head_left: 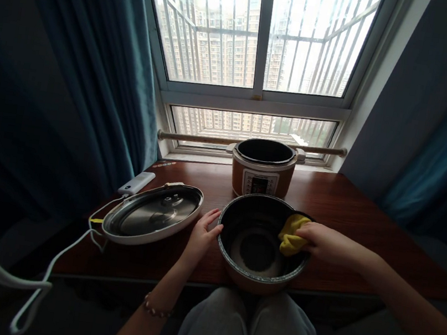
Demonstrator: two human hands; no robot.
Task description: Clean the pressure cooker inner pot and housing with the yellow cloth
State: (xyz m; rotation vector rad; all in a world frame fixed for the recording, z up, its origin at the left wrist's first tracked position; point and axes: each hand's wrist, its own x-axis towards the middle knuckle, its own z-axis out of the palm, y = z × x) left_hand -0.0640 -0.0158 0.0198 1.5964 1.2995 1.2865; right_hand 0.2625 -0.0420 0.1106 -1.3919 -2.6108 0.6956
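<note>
A round dark inner pot with a pale worn rim stands at the table's front edge, just above my knees. My left hand grips its left rim, thumb over the edge and fingers along the outside. On the opposite side, my right hand is closed on a yellow cloth, which presses against the pot's inner right wall and rim. Behind the pot sits a brown and white electric cooker without its lid, its control panel facing me.
Left of the pot lies a large white-edged lid, inner side up. Beyond it are a white power strip and a white cord trailing off the wooden table. A barred window and blue curtains border the table.
</note>
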